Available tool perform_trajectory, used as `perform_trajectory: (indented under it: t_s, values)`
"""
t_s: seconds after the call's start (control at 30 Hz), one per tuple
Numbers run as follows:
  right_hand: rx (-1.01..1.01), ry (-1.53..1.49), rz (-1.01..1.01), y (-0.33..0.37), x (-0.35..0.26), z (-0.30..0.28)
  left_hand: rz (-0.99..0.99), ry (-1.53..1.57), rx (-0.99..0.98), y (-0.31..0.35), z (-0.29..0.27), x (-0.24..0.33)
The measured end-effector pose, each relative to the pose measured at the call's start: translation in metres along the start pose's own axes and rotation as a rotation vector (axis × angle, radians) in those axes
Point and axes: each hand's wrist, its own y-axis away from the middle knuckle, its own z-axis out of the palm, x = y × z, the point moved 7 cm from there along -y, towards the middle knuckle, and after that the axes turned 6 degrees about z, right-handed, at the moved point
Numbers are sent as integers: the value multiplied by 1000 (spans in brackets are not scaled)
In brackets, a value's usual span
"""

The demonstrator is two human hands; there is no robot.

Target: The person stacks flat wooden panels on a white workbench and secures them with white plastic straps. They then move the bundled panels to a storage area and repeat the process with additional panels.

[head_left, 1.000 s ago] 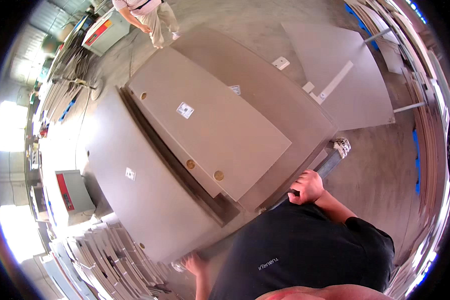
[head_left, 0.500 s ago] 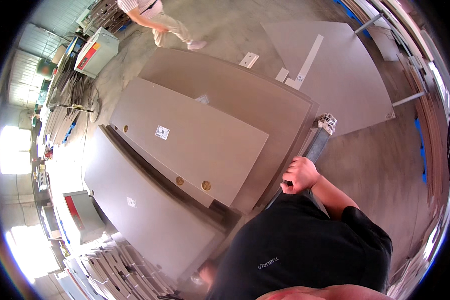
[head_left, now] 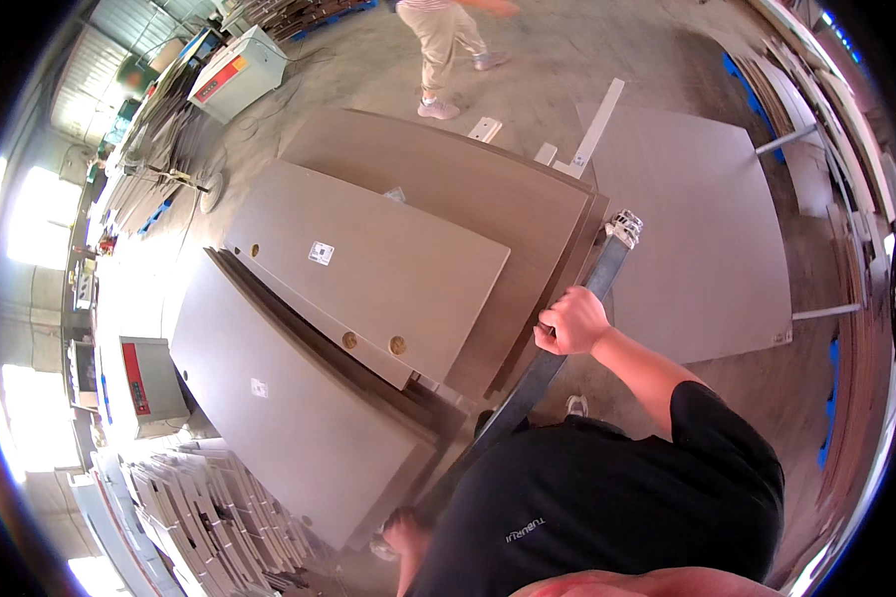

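Two hands steady a cart stacked with grey-brown wooden panels. Nearest us, the left hand (head_left: 405, 527) grips the lower end of the long dark metal handle bar (head_left: 558, 343); its fingers are mostly hidden by the black shirt, so we cannot tell how tightly they close. The right hand (head_left: 571, 320) is wrapped fully around the bar's upper part. Beyond lies the top rectangular panel with two round holes (head_left: 368, 274), resting askew on wider panels (head_left: 299, 418). We judge that a sudden push could slide it off. Farther out, a large flat sheet (head_left: 697, 229) and a walking person (head_left: 448, 40) occupy the floor, so collision is possible.
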Motion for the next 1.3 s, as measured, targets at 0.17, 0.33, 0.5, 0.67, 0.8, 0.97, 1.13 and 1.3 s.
perform_trajectory:
  t_s: [0.17, 0.33, 0.5, 0.67, 0.8, 0.97, 1.13, 1.3]
  values:
    - [-10, 5, -34, -56, 37, 7, -28, -17, 55, -44, 0, 30]
    - [-68, 72, -99, -108, 71, 11, -143, 62, -47, -71, 34, 50]
    - [-100, 40, -141, -152, 115, 12, -227, 108, -172, -88, 55, 88]
    - [-96, 43, -202, -213, 136, 18, -359, 275, -289, -134, 44, 116]
    - [-123, 64, -237, -237, 164, 12, -332, 259, -189, -146, 43, 160]
    - [-57, 3, -336, -242, 172, 9, -326, 252, -27, -145, 24, 207]
    - [-69, -1, -371, -267, 182, 13, -340, 307, 62, -151, 34, 228]
    - [-88, 26, -395, -282, 188, 16, -371, 327, 96, -160, 38, 248]
